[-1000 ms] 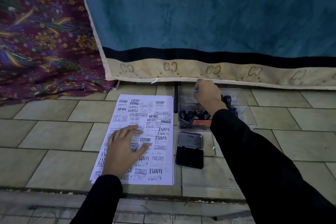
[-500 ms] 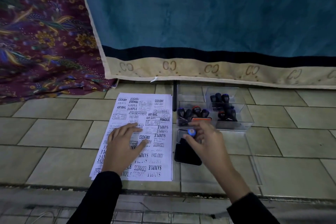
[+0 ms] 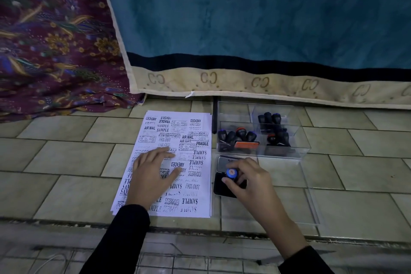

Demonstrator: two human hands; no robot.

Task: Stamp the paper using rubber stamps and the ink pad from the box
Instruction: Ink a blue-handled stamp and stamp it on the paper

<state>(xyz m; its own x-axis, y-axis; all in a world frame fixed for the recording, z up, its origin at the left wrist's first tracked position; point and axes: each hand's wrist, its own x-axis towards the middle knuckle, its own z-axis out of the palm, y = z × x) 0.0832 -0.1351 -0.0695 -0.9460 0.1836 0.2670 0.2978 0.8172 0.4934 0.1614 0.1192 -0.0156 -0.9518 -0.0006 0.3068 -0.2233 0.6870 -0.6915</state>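
A white paper (image 3: 195, 198) covered with black stamp prints lies on the tiled floor. My left hand (image 3: 153, 176) rests flat on it with fingers spread. To the paper's right sits an open black ink pad (image 3: 219, 189) with its silver lid (image 3: 223, 161) raised behind it. My right hand (image 3: 249, 182) grips a rubber stamp with a blue-ringed top (image 3: 231, 172) and holds it down on the pad. Behind the pad stands a clear plastic box (image 3: 298, 149) with several black stamps (image 3: 236, 135) in its compartments.
The box's clear lid (image 3: 311, 204) lies flat on the tiles to the right of the pad. A blue, red and cream blanket (image 3: 244, 29) hangs just behind the box. A purple patterned cloth (image 3: 55, 40) lies at the far left. A step edge (image 3: 66, 221) runs along the front.
My right hand left the box with a blue-topped stamp, came back toward me and lowered it onto the ink pad. My left hand stayed on the paper.
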